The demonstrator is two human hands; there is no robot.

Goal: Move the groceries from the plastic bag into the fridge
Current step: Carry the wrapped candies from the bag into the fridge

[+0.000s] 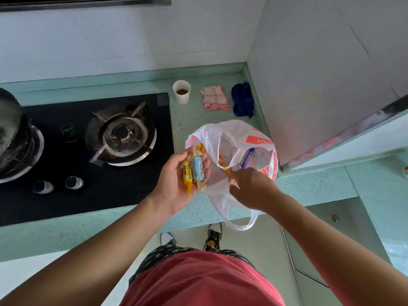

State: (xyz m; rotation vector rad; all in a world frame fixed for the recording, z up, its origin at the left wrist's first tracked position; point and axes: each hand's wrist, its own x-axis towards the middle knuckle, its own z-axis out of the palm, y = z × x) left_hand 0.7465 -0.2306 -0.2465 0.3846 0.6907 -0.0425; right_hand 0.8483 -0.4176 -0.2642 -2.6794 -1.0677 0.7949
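Observation:
A white plastic bag with red print lies open on the green counter. My left hand is palm up beside it, fingers curled round a yellow wrapped candy and a blue wrapped candy. My right hand reaches into the bag's mouth, its fingertips at an orange candy. More orange candies and a blue-purple packet lie inside the bag. The fridge is not in view.
A black gas hob with a pot takes up the counter's left. Behind the bag stand a paper cup, a pink checked cloth and a blue cloth. A white wall rises on the right.

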